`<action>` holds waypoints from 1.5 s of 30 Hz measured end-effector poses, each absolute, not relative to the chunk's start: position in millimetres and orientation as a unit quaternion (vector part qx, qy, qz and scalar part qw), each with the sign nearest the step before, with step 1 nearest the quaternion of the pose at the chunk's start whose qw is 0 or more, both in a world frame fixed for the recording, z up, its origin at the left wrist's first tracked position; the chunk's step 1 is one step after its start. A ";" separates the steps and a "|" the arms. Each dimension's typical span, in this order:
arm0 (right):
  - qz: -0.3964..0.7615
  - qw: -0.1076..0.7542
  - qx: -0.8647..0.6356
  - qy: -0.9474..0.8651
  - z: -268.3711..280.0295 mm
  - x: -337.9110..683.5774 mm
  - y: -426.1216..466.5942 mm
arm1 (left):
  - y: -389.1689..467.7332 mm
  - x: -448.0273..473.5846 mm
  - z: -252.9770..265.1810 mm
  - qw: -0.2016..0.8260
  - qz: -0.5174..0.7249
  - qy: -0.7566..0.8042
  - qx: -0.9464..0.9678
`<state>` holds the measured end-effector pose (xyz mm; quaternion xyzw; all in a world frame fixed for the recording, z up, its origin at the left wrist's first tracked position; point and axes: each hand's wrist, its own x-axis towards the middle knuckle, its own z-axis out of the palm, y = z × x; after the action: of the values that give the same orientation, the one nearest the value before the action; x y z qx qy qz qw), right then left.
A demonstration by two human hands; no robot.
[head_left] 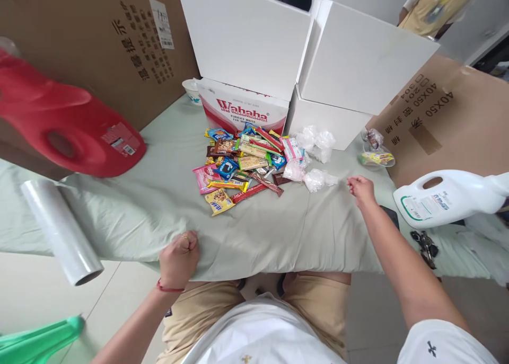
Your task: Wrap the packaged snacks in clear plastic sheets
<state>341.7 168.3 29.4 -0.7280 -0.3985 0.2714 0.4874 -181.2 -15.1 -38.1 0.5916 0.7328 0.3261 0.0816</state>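
Observation:
My left hand (181,258) rests as a closed fist on the front edge of the green cloth, with nothing showing in it. My right hand (361,190) is also closed, knuckles forward, on the cloth to the right; nothing shows between its fingers. Just left of it lies a crumpled clear plastic bag (315,180), apart from the hand, with more bunched bags (318,141) behind. A heap of wrapped snacks (254,160) in several colours is piled in the middle, among them a yellow packet (219,202) and a red stick pack (249,193).
Behind the heap stands a Wahaha carton (242,109) with white boxes (358,62). At left are a red jug (87,125), a plastic wrap roll (61,231) and a paper cup (192,91). At right are a white detergent bottle (441,197), keys (425,247) and a snack bowl (376,157).

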 end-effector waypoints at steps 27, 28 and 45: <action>0.616 0.548 -0.475 -0.308 -1.6 154.0 -18.5 | -15.7 -32.8 13.7 0.770 0.368 0.407 0.326; 0.593 0.544 -0.492 -0.331 -3.2 149.8 -21.4 | -13.0 -23.7 11.0 0.781 0.368 0.394 0.317; 0.534 0.541 -0.564 -0.322 -12.3 181.1 -19.9 | -12.0 -30.3 0.9 0.708 0.517 0.389 0.283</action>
<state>181.1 -19.9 -12.3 -0.5638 -0.3223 0.5343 0.5412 -30.3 -12.0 0.9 0.2831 0.3893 0.5175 0.7075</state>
